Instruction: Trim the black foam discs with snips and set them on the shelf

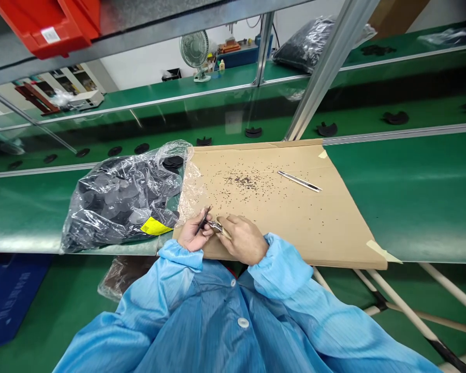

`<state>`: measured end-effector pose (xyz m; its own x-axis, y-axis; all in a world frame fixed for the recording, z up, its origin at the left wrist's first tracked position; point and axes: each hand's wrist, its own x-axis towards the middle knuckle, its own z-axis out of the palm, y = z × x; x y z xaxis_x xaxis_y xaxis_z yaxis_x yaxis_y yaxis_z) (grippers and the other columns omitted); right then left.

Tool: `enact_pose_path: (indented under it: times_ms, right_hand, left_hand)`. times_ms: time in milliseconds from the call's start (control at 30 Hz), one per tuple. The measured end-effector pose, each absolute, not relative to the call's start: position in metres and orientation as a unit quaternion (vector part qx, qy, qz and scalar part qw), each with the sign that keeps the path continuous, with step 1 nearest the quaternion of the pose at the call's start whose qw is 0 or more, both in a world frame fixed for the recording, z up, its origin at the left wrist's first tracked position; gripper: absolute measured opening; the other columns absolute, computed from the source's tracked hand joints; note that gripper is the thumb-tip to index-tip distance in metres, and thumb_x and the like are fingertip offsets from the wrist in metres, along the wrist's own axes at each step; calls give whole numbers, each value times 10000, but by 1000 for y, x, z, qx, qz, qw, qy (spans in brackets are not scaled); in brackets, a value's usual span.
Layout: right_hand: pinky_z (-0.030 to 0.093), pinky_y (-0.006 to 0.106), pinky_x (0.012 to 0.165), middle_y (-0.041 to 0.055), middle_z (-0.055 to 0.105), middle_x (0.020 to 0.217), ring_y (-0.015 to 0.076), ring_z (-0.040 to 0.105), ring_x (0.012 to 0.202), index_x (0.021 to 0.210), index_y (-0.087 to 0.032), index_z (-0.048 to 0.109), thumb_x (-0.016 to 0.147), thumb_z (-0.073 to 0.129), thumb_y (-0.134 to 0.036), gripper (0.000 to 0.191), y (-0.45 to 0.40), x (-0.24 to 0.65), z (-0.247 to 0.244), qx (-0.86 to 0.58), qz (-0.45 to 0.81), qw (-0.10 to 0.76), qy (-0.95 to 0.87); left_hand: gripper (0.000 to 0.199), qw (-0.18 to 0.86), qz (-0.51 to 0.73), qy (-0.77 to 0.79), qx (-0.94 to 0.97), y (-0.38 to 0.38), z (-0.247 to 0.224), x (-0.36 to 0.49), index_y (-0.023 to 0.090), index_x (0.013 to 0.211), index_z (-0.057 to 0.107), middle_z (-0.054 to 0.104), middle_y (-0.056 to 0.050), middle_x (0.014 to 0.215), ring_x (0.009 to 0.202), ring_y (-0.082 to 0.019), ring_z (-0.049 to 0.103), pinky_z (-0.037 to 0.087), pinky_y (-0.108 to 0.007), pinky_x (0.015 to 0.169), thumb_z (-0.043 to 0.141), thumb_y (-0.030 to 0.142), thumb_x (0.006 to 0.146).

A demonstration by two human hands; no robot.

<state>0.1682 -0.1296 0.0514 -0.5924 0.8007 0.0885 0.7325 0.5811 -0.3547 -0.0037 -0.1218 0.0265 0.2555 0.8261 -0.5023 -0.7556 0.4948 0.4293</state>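
Pinched in my left hand (191, 237) is a thin black plastic part (203, 220), seen nearly edge-on. My right hand (245, 241) is closed around a pair of nippers (216, 226) with a shiny metal head and pale handles. The nippers' jaws point left, close to the black part; whether they touch it I cannot tell. Both hands are above the near edge of a cardboard sheet (287, 228). Many tiny black scraps (246, 181) lie scattered on the cardboard. Left of my hands, a clear plastic bag (116, 199) holds several black parts and carries a yellow label (155, 226).
A slim utility knife (300, 181) rests on the taped-down cardboard. Behind it, several black curved parts (253, 132) lie along a green belt (229, 122). A metal post (328, 77) slants up at right. Overhead at left hangs a red bin (48, 23).
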Motion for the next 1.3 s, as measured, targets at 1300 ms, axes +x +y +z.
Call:
enact_pose_path:
  times_ms: [1300]
  right_hand:
    - [395,269,598,3,583,716,158,521,649,922,-209,579,699,580,-309,244,-5,130,38,-580,360,268,-680]
  left_hand:
    - [275,755,554,340,90,-119,-9,-34,166,939,628,632,-36,784,675,-140,612,461,-234,586,739,158,688]
